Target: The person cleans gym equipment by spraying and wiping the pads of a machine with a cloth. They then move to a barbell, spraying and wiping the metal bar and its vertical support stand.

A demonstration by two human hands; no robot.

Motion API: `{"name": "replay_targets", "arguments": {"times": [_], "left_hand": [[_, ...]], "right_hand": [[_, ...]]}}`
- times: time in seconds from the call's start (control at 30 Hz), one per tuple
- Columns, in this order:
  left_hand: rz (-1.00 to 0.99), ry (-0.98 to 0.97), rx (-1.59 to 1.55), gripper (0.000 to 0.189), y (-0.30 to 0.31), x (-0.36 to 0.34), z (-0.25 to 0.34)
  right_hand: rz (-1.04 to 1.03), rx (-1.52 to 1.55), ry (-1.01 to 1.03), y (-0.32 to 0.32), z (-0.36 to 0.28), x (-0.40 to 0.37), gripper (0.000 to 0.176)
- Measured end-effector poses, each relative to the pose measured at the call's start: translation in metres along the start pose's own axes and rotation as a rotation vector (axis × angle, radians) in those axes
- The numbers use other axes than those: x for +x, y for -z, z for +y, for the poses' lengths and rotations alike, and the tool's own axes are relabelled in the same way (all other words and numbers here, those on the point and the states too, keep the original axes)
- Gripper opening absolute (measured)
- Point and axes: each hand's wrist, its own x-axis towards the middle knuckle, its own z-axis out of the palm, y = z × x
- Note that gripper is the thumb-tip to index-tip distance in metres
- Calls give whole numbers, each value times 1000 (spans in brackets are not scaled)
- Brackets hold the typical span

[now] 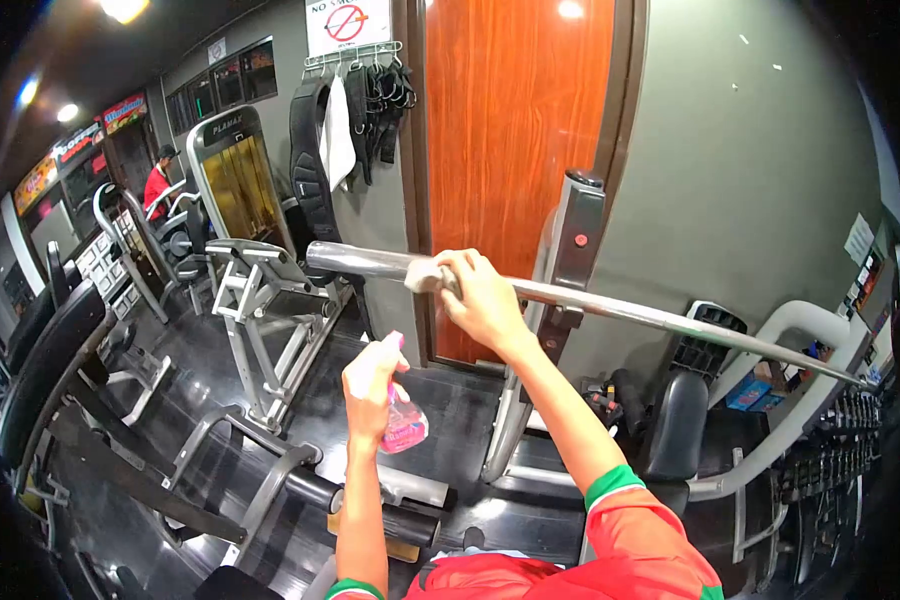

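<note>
A long metal barbell [630, 312] crosses in front of me, lying across an upright rack post [581, 240]. My right hand [477, 300] is closed around a pale cloth [425, 277] and presses it on the bar near the thick sleeve end [355, 260]. Lower and to the left, my left hand [372, 385] grips a spray bottle [406, 422] with pink liquid and a pink-and-white head. The bottle hangs upright, below the bar and apart from it.
Behind the bar is a brown wooden door [515, 130]. Lifting belts [315, 150] and straps hang from a wall rack. Gym machines [260, 320] stand at left, where a person in red [157, 185] is far back. A padded seat [676, 425] and dumbbells [825, 460] are at right.
</note>
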Motion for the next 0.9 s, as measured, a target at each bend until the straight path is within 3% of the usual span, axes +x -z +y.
{"name": "replay_targets", "arguments": {"times": [0.27, 0.67, 0.9], "left_hand": [[94, -42, 78, 30, 13, 38, -20], [261, -59, 171, 33, 31, 47, -13], [325, -89, 259, 31, 53, 87, 2]], "right_hand": [[104, -19, -51, -21, 9, 4, 33], [190, 5, -45, -26, 11, 1, 33], [197, 0, -19, -28, 13, 1, 34]]}}
